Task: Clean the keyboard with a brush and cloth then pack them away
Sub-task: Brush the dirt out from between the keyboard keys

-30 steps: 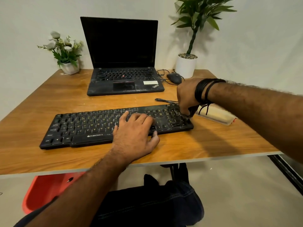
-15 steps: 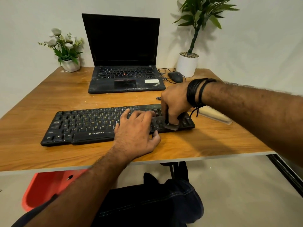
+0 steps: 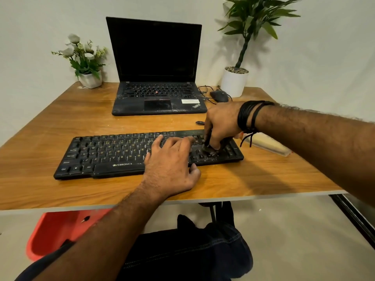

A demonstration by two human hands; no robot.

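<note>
A black Zebronics keyboard (image 3: 113, 154) lies across the wooden desk (image 3: 60, 118). My left hand (image 3: 172, 165) rests flat on its right-centre keys, fingers spread, thumb at the front edge. My right hand (image 3: 220, 126) grips a small dark brush (image 3: 210, 150) upright, its bristles down on the keys at the keyboard's right end. A pale folded cloth (image 3: 267, 144) lies on the desk to the right of the keyboard, partly hidden behind my right wrist.
An open black laptop (image 3: 156, 78) stands behind the keyboard. A mouse (image 3: 219, 95) with cables and a white potted plant (image 3: 235, 81) are back right, a small flower pot (image 3: 89, 79) back left. A red stool (image 3: 60, 232) sits under the desk.
My right hand moved the brush from the keyboard's far right end leftward and forward over the right-hand keys. My left hand stayed pressed on the keyboard.
</note>
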